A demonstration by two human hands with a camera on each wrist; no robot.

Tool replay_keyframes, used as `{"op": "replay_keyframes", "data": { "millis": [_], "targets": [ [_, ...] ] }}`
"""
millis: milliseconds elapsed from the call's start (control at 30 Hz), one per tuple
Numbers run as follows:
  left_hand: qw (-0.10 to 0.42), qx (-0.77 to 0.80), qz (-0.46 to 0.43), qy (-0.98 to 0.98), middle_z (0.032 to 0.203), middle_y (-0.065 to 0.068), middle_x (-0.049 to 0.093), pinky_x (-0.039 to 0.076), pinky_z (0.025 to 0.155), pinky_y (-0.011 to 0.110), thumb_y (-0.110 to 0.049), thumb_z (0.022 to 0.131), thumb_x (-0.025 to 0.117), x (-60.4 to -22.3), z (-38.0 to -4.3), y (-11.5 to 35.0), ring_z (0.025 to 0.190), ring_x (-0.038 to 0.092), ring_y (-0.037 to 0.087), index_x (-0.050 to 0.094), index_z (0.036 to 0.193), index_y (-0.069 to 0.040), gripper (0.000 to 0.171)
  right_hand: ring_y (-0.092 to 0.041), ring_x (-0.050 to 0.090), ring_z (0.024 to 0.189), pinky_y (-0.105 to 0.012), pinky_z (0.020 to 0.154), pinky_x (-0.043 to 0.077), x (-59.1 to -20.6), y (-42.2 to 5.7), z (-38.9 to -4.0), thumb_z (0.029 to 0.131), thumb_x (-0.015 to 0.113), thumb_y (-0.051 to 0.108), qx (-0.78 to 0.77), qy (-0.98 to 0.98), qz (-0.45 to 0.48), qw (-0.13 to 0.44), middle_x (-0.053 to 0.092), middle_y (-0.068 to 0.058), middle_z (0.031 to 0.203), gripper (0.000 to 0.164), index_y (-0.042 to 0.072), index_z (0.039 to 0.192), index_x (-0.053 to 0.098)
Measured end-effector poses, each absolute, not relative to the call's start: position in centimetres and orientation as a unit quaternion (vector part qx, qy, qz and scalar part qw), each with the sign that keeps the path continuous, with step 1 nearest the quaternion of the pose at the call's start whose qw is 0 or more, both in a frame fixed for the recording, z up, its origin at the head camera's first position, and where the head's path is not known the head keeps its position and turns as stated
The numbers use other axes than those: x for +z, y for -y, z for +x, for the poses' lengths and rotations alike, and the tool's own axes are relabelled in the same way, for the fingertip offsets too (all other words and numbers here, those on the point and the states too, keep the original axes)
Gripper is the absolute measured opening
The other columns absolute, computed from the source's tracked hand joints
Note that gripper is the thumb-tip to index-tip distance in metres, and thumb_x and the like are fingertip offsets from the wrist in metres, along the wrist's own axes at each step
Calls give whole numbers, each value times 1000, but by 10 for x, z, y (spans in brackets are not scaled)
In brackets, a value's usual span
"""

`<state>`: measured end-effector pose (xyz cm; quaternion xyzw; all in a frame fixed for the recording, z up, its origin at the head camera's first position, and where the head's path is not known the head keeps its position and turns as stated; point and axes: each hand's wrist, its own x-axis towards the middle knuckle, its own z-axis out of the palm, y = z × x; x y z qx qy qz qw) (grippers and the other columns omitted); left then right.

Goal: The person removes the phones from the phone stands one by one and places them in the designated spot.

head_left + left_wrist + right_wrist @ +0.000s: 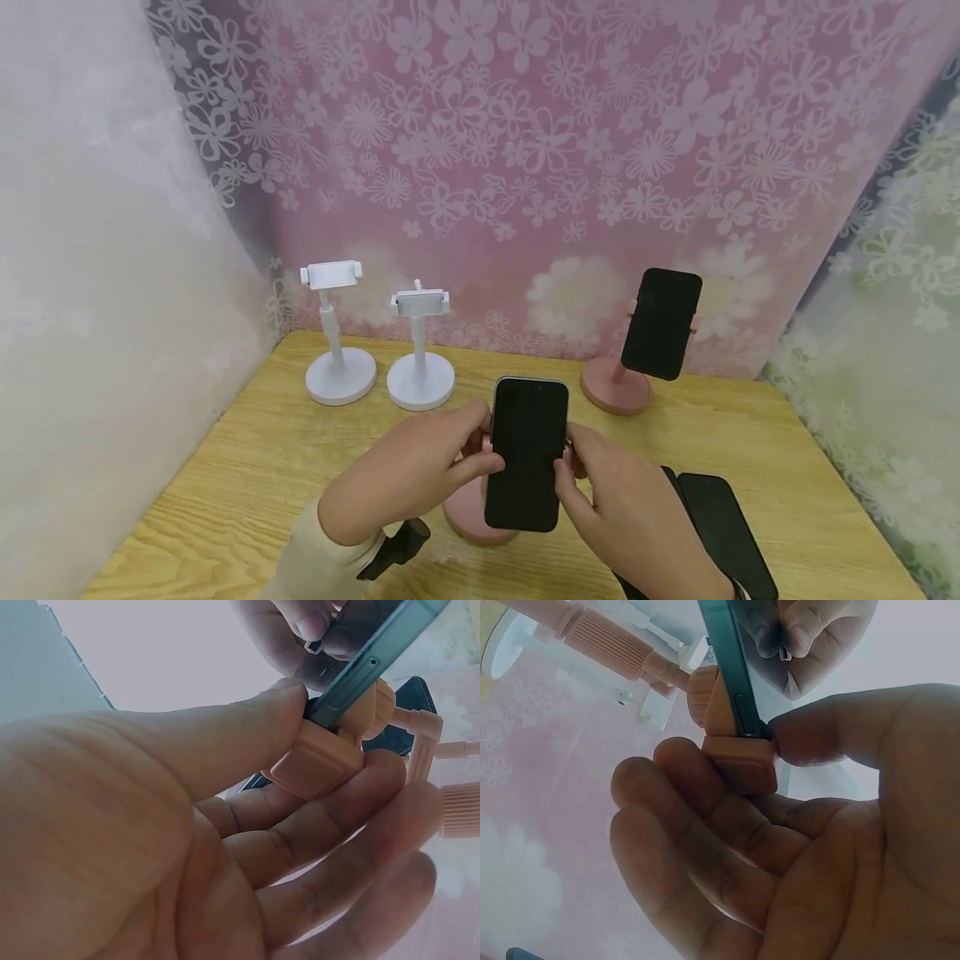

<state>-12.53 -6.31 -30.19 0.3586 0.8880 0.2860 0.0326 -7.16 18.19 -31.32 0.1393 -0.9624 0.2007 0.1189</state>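
A black-screened smartphone (pixel 527 454) stands upright in the clamp of a pink phone stand (pixel 480 512), whose round base shows behind the phone's lower part. My left hand (pixel 420 458) grips the clamp at the phone's left edge. In the left wrist view its thumb lies at the phone's edge, with fingers curled about the pink clamp end (pixel 319 761). Over on the right edge, my right hand (pixel 630 500) grips the other clamp end (pixel 742 763), its thumb against the phone's front. The stand's ribbed pole (pixel 607 643) appears in the right wrist view.
Two white phone stands (pixel 341 377) (pixel 421 382) stand at the back left of the wooden table (pixel 225 500). Back right, another pink stand (pixel 615 387) carries a phone (pixel 662 323). More phones (pixel 727 529) lie by my right forearm. Flowered cloth (pixel 487 167) hangs behind.
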Motion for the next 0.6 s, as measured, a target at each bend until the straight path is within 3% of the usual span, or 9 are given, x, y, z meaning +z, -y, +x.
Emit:
{"op": "replay_keyframes", "data": {
  "millis": [233, 333, 467, 533, 600],
  "targets": [
    [36, 284, 358, -889, 81, -13, 54, 44, 60, 25, -37, 102, 66, -304, -127, 62, 64, 48, 5, 51, 100, -20, 22, -1, 58, 81, -23, 64, 48, -316, -181, -72, 102, 65, 23, 224, 962, 131, 81, 52, 13, 95, 23, 20, 121, 54],
    [37, 282, 360, -889, 82, -14, 55, 45, 61, 25, -36, 102, 66, -304, -127, 62, 66, 50, 5, 51, 101, -21, 21, 0, 59, 82, -23, 63, 48, -316, -181, -72, 101, 66, 25, 224, 964, 119, 81, 59, 11, 106, 47, 18, 143, 46],
    [46, 288, 359, -887, 84, -15, 55, 46, 62, 24, -36, 102, 66, -305, -127, 61, 67, 51, 4, 51, 101, -23, 20, 3, 49, 63, -22, 54, 42, -316, -183, -72, 98, 72, 23, 227, 961, 120, 104, 64, 1, 117, 87, 18, 165, 17],
    [50, 292, 360, -885, 83, -14, 55, 46, 61, 24, -36, 103, 64, -305, -128, 61, 66, 50, 4, 51, 101, -23, 18, 3, 41, 56, -22, 53, 39, -317, -184, -72, 97, 73, 21, 228, 958, 131, 114, 63, 0, 116, 93, 20, 167, 11],
    [50, 293, 363, -883, 82, -14, 55, 45, 60, 24, -36, 104, 62, -305, -128, 61, 65, 49, 5, 52, 102, -23, 17, 5, 43, 60, -21, 54, 39, -318, -184, -71, 96, 74, 19, 225, 956, 143, 124, 61, 0, 114, 94, 21, 167, 11]
  ]
}}
